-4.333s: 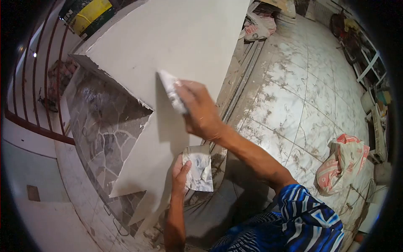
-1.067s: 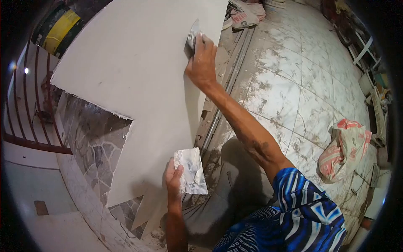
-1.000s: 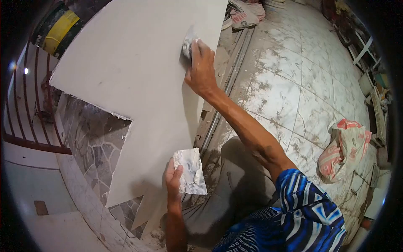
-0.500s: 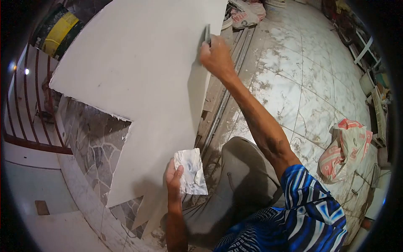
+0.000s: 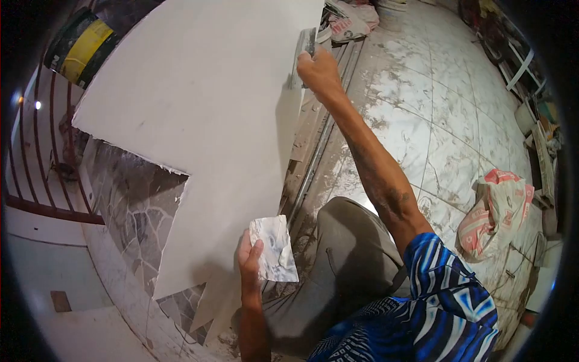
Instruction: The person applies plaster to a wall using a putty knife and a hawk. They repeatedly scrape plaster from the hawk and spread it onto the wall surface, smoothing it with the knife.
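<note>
A large white board (image 5: 199, 90) with ragged edges fills the upper middle of the view. My right hand (image 5: 320, 69) is closed round a flat trowel (image 5: 300, 60), which lies along the board's right edge. Near the board's lower right edge, my left hand (image 5: 249, 253) grips a small flat plate (image 5: 273, 248) smeared with white paste. The left thumb rests on the plate's near edge, and the other fingers are largely hidden beneath it.
A dusty tiled floor (image 5: 446, 114) spreads to the right, with a crumpled red and white sack (image 5: 497, 214) on it. Metal rails (image 5: 319, 148) run beside the board. A dark bucket with a yellow band (image 5: 84, 48) stands at upper left, above a barred railing (image 5: 45, 151).
My right hand has moved slightly right, and the trowel has turned so that its broad face shows along the board's edge. My left hand and the plate have hardly moved.
</note>
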The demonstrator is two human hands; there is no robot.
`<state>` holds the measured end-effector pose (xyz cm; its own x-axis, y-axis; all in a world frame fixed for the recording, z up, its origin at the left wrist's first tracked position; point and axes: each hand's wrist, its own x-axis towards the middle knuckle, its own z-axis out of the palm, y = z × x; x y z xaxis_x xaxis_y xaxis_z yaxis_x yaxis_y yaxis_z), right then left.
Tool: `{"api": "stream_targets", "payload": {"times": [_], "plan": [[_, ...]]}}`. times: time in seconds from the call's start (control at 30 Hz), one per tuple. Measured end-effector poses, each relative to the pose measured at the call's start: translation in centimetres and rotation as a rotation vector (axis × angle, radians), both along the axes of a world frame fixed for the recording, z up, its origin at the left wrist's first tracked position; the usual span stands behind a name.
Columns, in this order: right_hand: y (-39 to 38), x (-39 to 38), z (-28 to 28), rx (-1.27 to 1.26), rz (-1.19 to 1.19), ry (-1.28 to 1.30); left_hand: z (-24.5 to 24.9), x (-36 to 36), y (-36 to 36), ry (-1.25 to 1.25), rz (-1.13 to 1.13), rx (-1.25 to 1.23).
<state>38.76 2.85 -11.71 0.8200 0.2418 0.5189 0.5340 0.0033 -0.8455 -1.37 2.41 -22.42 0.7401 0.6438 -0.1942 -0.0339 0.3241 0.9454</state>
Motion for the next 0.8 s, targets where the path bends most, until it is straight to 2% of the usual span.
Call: {"api": "stream_targets", "payload": {"times": [0.03,0.13,0.17,0.27,0.3,0.4,0.5,0.6,0.7,0.8], "plan": [[0.7,-0.1,0.1,0.025,-0.071,-0.146,-0.3,0.0,0.1,-0.009,0.005,-0.003],[-0.2,-3.6,0.4,0.135,0.006,-0.404,0.3,0.2,-0.2,-0.007,0.017,-0.021],[-1.2,-4.2,0.3,0.131,0.112,-0.491,0.7,0.4,-0.4,-0.001,0.018,-0.029],[-3.7,-4.4,-0.5,0.087,0.345,-0.443,0.7,0.8,-0.5,-0.024,0.000,-0.049],[-3.7,-4.3,-1.2,0.118,0.302,-0.338,0.7,0.9,-0.5,-0.028,0.002,-0.054],[-2.4,-0.9,-2.3,0.000,-0.036,-0.097,0.3,0.6,-0.5,-0.034,0.015,-0.070],[-1.0,1.7,-2.6,-0.048,-0.063,0.055,0.2,0.4,-0.5,-0.034,0.015,-0.069],[0.3,1.7,-1.7,-0.047,-0.091,-0.033,0.1,0.2,-0.3,-0.023,0.006,-0.047],[0.7,-0.8,-1.5,0.071,-0.093,-0.265,-0.2,-0.1,-0.3,-0.011,0.023,-0.039],[-1.4,-4.4,-0.6,0.192,0.184,-0.384,-0.3,0.2,-0.2,-0.018,0.016,-0.044]]}}
